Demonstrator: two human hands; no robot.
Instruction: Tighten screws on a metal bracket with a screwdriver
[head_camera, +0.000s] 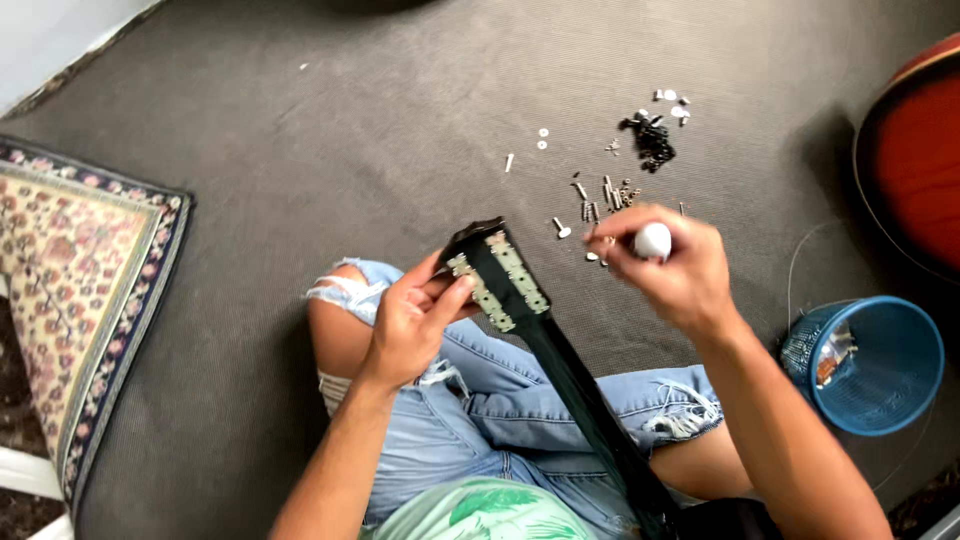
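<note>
Metal screws (610, 190) beyond hands; blue basket (880, 365) right

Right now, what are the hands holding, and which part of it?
The left hand grips the black guitar headstock along its side edge, by the tuner plates. The right hand pinches a small white rounded tool handle at its top; its tip is hidden.
</note>
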